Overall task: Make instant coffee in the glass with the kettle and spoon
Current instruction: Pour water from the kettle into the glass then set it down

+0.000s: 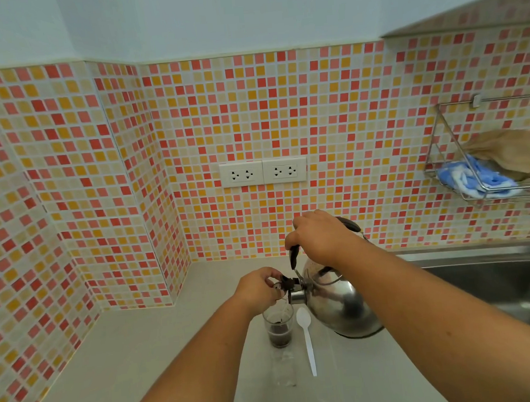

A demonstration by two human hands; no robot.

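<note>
A clear glass [279, 326] stands on the grey counter [142, 355] with dark coffee liquid in its lower part. A steel kettle [340, 306] is tilted left, its spout over the glass rim. My right hand [318, 238] grips the kettle's black handle from above. My left hand [258, 289] pinches the black spout cap at the spout's tip, holding it up. A white plastic spoon [307, 338] lies flat on the counter between glass and kettle, bowl pointing away from me.
A steel sink [505, 285] lies right of the kettle. A wire rack [479, 178] with a blue cloth and a brown bag hangs on the tiled wall. Two double sockets [262, 172] sit on the back wall. Tiled walls close the left corner.
</note>
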